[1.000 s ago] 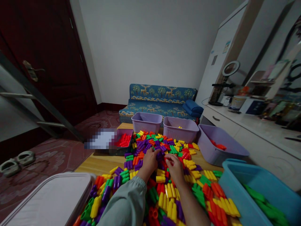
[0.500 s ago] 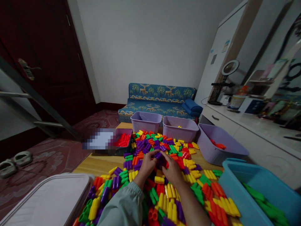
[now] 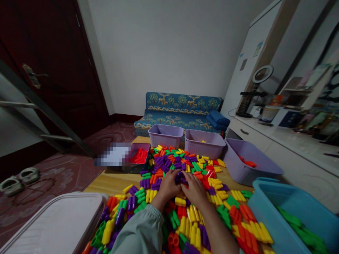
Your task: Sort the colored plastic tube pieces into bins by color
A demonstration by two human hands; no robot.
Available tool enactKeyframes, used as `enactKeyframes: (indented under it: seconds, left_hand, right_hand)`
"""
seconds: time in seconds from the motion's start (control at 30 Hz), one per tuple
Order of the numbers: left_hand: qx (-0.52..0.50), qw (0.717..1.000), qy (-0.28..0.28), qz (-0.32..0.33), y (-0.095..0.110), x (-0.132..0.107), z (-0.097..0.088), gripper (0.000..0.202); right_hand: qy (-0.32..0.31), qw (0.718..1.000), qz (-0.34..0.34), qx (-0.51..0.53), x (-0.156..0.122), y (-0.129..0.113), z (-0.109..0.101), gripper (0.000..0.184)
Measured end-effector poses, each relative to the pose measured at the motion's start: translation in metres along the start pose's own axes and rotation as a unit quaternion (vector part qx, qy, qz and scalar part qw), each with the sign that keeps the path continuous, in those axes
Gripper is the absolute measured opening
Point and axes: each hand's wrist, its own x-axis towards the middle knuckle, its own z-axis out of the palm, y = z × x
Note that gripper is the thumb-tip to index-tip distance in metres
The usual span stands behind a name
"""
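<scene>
A big heap of coloured plastic tube blocks covers the wooden table: red, yellow, green, purple and orange. My left hand and my right hand meet over the middle of the heap. Both are curled round a small bunch of purple blocks held between the fingertips. A grey-green sleeve covers my left forearm; my right forearm is bare.
Three lilac bins stand behind the heap, a small tray of red blocks at the left. A blue bin with green blocks sits right, a white lid left. Sofa and counter beyond.
Both hands closed in on purple blocks, lifted them slightly, then lowered back onto the heap with the blocks pinched between them. The camera shifted a little.
</scene>
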Motion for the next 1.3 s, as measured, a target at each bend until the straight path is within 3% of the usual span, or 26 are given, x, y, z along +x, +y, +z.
enactKeyframes:
  seconds: [0.2, 0.33, 0.4, 0.53, 0.63, 0.73, 0.83, 1.0, 1.17, 1.3]
  left_hand:
    - [-0.074, 0.997, 0.018, 0.009, -0.006, 0.003, 0.0, 0.05]
    - [-0.205, 0.977, 0.019, -0.046, -0.003, 0.005, -0.001, 0.036]
    - [-0.314, 0.945, 0.002, -0.094, -0.002, 0.006, 0.0, 0.038]
    - [-0.53, 0.834, -0.002, -0.152, -0.003, 0.008, 0.0, 0.043]
    - [-0.617, 0.771, -0.023, -0.157, -0.004, 0.008, -0.003, 0.038]
    - [-0.653, 0.738, -0.056, -0.162, -0.003, 0.006, -0.006, 0.039]
    - [-0.672, 0.721, -0.074, -0.155, 0.0, 0.004, -0.01, 0.041]
    - [-0.683, 0.702, -0.102, -0.173, 0.003, 0.002, -0.016, 0.039]
    - [-0.657, 0.721, -0.105, -0.193, 0.002, 0.002, -0.019, 0.05]
    - [-0.645, 0.729, -0.136, -0.182, 0.002, 0.0, -0.018, 0.055]
  right_hand:
    - [-0.024, 0.999, 0.017, 0.035, 0.0, -0.002, -0.007, 0.038]
    - [0.006, 0.99, 0.04, 0.133, 0.001, -0.003, -0.005, 0.034]
    - [0.043, 0.977, 0.055, 0.199, 0.002, -0.004, -0.005, 0.03]
    - [0.102, 0.939, 0.115, 0.307, 0.005, -0.005, -0.007, 0.028]
    - [0.082, 0.917, 0.139, 0.364, 0.005, -0.003, -0.007, 0.035]
    - [0.048, 0.9, 0.158, 0.404, 0.004, -0.002, -0.006, 0.041]
    - [0.04, 0.899, 0.155, 0.408, 0.004, -0.003, -0.005, 0.042]
    - [0.092, 0.947, 0.061, 0.302, 0.004, -0.01, -0.01, 0.027]
    - [0.096, 0.944, 0.0, 0.316, 0.003, -0.017, -0.014, 0.025]
    - [0.147, 0.942, -0.022, 0.3, 0.002, -0.021, -0.019, 0.025]
